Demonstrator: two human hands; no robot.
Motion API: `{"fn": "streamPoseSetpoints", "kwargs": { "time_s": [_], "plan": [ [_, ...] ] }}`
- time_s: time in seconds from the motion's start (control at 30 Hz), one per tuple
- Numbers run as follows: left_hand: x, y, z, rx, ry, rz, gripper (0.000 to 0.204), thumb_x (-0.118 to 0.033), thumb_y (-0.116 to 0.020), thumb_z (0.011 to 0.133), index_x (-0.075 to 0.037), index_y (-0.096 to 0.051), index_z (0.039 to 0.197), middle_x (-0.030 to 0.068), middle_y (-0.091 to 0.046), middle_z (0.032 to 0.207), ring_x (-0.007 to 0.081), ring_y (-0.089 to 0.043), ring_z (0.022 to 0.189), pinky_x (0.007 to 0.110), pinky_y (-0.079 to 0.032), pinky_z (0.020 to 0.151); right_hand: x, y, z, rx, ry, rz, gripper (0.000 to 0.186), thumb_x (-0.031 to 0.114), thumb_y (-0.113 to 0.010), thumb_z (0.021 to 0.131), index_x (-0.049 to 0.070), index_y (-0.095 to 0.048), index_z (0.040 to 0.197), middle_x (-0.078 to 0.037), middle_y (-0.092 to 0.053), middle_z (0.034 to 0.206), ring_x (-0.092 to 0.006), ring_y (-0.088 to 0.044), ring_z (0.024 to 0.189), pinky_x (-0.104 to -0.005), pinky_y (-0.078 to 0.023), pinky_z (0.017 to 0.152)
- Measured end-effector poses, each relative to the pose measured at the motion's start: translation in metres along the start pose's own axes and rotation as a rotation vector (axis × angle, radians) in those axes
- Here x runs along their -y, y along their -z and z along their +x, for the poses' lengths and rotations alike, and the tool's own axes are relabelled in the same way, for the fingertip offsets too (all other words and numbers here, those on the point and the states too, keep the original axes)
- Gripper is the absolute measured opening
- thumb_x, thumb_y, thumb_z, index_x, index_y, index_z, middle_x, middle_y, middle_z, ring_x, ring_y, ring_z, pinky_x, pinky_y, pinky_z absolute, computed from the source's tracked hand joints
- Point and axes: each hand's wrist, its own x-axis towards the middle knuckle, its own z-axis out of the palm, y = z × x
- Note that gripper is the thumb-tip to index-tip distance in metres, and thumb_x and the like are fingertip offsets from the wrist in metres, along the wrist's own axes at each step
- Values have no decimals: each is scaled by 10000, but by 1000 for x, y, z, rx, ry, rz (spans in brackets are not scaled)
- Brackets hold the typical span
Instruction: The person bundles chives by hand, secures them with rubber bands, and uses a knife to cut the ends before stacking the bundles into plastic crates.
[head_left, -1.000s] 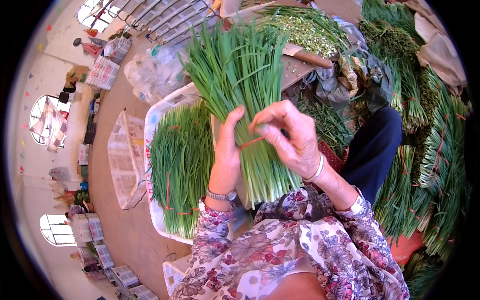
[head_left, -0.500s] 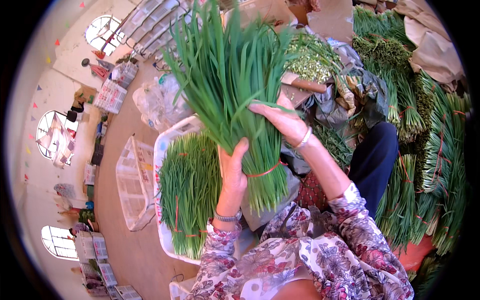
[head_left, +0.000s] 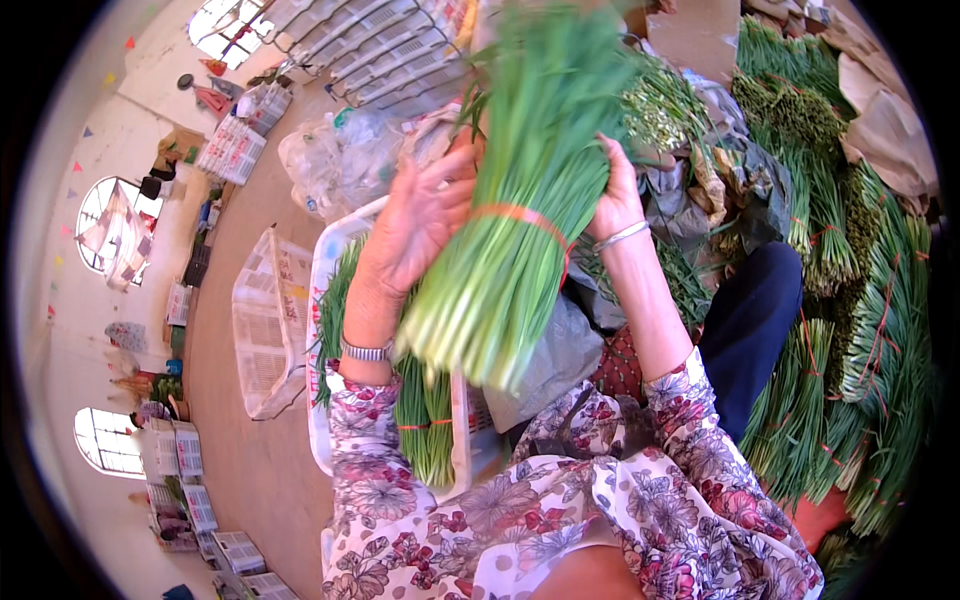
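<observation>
A thick bundle of garlic chives (head_left: pixel 520 270) is held up in front of me, its pale cut ends toward me and its green leaf tips, blurred, pointing away. An orange-red band (head_left: pixel 535 218) circles its stems. On the bundle's right side my right hand (head_left: pixel 617 190) grips it, fingers partly hidden behind the leaves. My left hand (head_left: pixel 410 225) is open at the left side, fingers spread and palm toward the bundle; whether it touches the stems I cannot tell. Below, a white plastic crate (head_left: pixel 461 430) holds more banded chives (head_left: pixel 425 440), partly covered by my left forearm.
Clear plastic bags (head_left: pixel 335 160) lie beyond the crate, near stacked crates (head_left: pixel 390 55). A white slatted crate (head_left: pixel 262 330) stands on the floor at left. Banded chive bundles (head_left: pixel 880 310) are heaped at right, beside dark plastic sheeting (head_left: pixel 755 195). My bent knee (head_left: pixel 760 300) is between.
The bundle has tilted, its cut ends swinging left over the crate. My left hand has opened from the stems and moved left and up; my right hand now grips the bundle's right side.
</observation>
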Motion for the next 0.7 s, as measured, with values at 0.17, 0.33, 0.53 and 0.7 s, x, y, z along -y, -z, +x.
{"fn": "streamPoseSetpoints", "kwargs": {
  "time_s": [0.17, 0.33, 0.53, 0.7],
  "plan": [
    [94, 59, -17, -393, -612, 760, 863, -319, -776, 773, -47, -313, 1449, 137, -427, 1427, 270, -431, 1309, 396, -364, 1086, -12, -2, 11, 422, -100, 371, 294, 193, -479, 966, -7, -600, 1142, -167, -654, 1147, -311, -625, 1058, -481, -488, 975],
    [108, -17, 23, -459, -926, 213, 852, -247, -826, 716, -27, -373, 1403, 86, -466, 1380, 245, -418, 1296, 405, -282, 1127, -48, 16, -7, 94, 107, 207, 413, 312, -438, 1006, 19, -515, 1287, -167, -532, 1339, -318, -491, 1246, -502, -354, 1099],
    [89, -2, 26, -573, -1008, -161, 621, -245, -734, 813, -37, -460, 1330, 61, -538, 1293, 202, -504, 1193, 376, -379, 1060, -57, 31, -121, 47, -307, -1065, 773, 591, -482, 925, -4, -369, 1405, -197, -499, 1348, -272, -618, 1071, -403, -545, 822],
    [97, 1, 8, -567, -861, -229, 555, -189, -716, 803, -20, -493, 1282, 81, -604, 1197, 206, -585, 1089, 378, -457, 1001, -22, -39, -162, 593, -272, -1950, 826, 455, -741, 789, -17, -419, 1385, -128, -641, 1137, -194, -645, 922, -321, -520, 813]
  ]
}}
